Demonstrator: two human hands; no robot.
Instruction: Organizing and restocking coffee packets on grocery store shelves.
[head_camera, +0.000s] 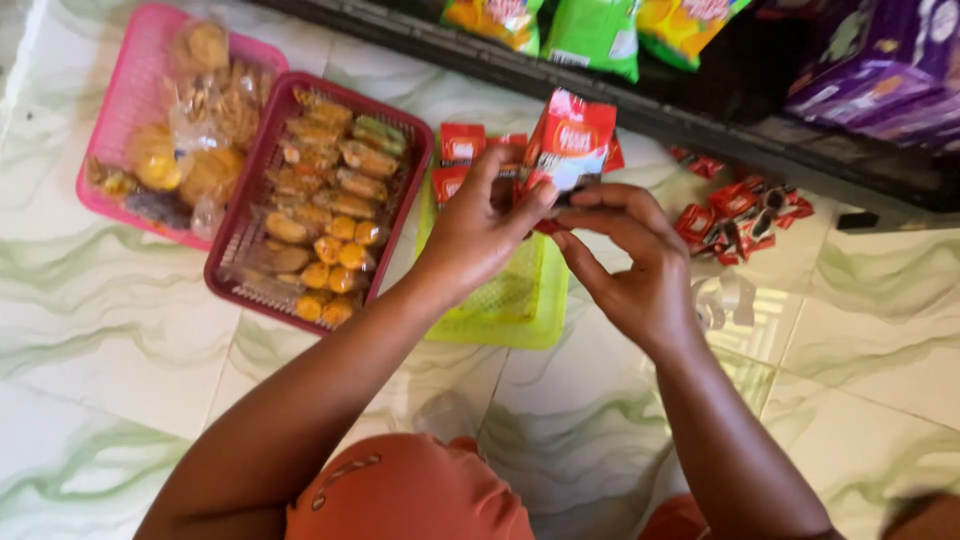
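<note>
1. Above the tiled floor (120, 350), left hand (475, 235) and right hand (630, 260) pinched shut on one red sachet (570, 140).
2. Just beneath, a green basket (520, 315) with more red sachets.
3. Left of it, maroon basket (240, 250), then pink basket (120, 110), both filled with wrapped snacks.

Bare tile floor (120, 330) lies open left; baskets (300, 200) and shelf (700, 120) crowd ahead.

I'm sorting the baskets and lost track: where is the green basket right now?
In the head view the green basket sits on the floor at centre, just right of the dark red basket, partly under the left hand.
</note>
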